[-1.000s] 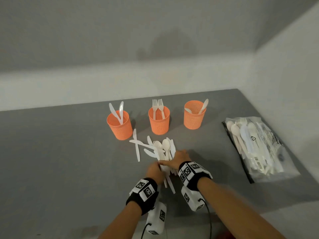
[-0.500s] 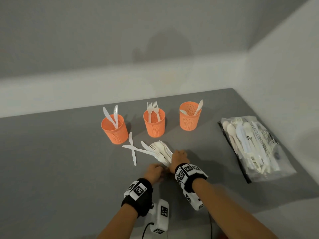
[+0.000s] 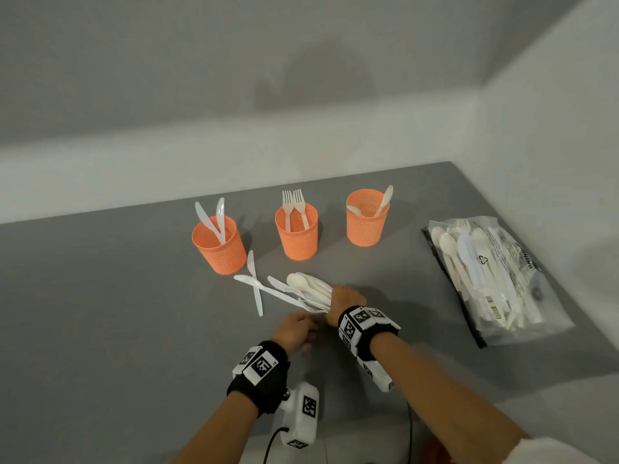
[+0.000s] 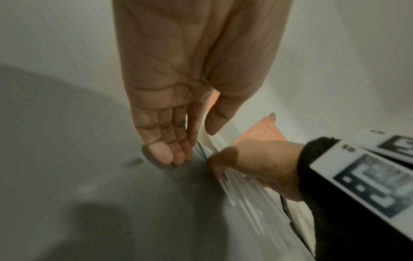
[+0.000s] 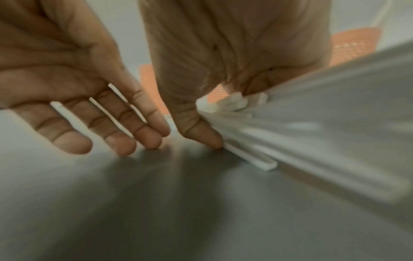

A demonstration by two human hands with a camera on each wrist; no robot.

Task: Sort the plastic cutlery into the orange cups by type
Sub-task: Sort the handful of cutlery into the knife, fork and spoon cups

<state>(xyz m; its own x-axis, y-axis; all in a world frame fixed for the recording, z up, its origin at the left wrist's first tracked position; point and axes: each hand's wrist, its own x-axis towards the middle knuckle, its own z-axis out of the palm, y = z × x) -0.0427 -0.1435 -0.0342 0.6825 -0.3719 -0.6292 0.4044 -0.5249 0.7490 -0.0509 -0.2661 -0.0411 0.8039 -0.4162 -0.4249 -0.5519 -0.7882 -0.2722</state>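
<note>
On grey matte table (image 3: 100,296) | right hand (image 3: 345,298) seemingly clamps smooth white cutlery bundle (image 3: 310,289) | left hand (image 3: 294,331) loose, fingers straight

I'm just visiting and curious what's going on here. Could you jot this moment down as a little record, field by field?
Setting: grey table in a corner
Left cup: two knives
Middle cup: two forks
Right cup: two spoons
Loose knives: crossed on the table, near the left cup
Cutlery bundle: mixed pieces, handle ends gathered
Right hand: grips the bundle's handles
Left hand: fingers relaxed, beside the bundle, holds nothing
Plastic bag: more cutlery inside, at the right
</note>
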